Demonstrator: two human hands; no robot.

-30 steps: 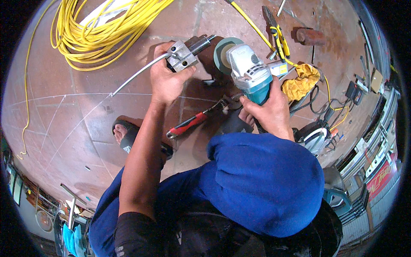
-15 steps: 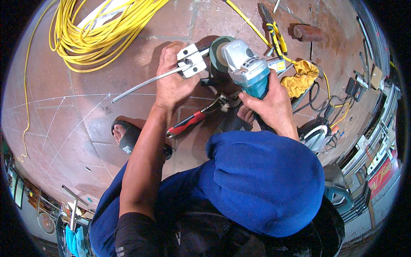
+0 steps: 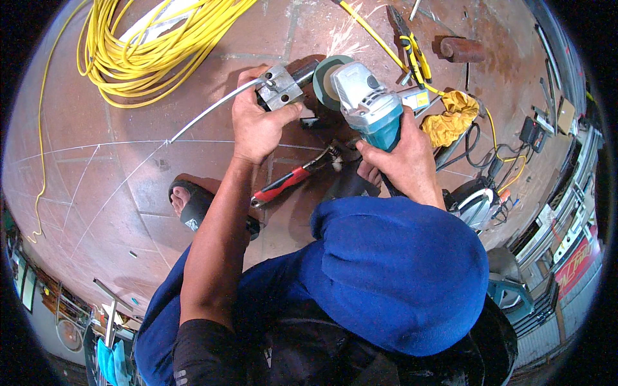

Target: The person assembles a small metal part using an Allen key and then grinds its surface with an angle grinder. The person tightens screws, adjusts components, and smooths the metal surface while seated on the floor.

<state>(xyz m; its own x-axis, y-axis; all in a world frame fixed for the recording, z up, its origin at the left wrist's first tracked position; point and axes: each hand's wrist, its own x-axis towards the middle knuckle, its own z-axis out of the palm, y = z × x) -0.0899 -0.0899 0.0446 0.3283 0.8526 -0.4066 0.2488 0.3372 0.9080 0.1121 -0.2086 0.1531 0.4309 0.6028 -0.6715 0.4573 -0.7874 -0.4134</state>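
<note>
My left hand (image 3: 256,132) is closed around a metal block (image 3: 275,98) with several round holes, the thumb pressed on its near face. A thin metal rod (image 3: 212,113) runs from the block down to the left. My right hand (image 3: 415,157) grips the teal-and-silver body of an angle grinder (image 3: 376,109). Its grey-green disc (image 3: 324,82) meets a dark bar end (image 3: 305,74) on the block's right side. Pale sparks (image 3: 346,40) fan out beyond the disc. The exact contact point is partly hidden.
A coil of yellow hose or cable (image 3: 103,58) lies at far left. Near my feet is a red-and-black-handled tool (image 3: 286,183). Yellow-black pliers (image 3: 415,58), a rusty cylinder (image 3: 462,49) and a crumpled yellow cloth (image 3: 454,118) lie to the right, with cords beyond.
My left hand has turned the block, and the rod's block end has swung up and left. Sparks now spray from the disc where none showed earlier. The grinder has barely shifted.
</note>
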